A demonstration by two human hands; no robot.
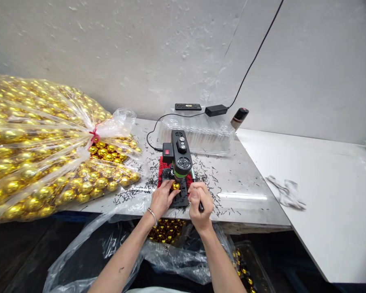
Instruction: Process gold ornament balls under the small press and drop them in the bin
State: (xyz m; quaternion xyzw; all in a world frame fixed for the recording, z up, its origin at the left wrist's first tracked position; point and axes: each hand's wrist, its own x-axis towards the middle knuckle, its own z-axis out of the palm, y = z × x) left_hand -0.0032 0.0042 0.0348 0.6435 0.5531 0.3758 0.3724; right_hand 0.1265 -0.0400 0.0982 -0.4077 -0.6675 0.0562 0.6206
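A small black bench press with a red switch stands on a red mat at the middle of the table. Beneath its head, my left hand pinches a shiny gold ball between thumb and fingers. My right hand is wrapped round the lever handle on the press's right side. The press's dark base plate lies under the ball. Whether the head touches the ball, I cannot tell.
Large clear bags of gold balls fill the left. Black scraps litter the metal table. Behind the press are clear plastic trays, a power adapter, a remote and a spray can. Gloves lie right; an open bag hangs below.
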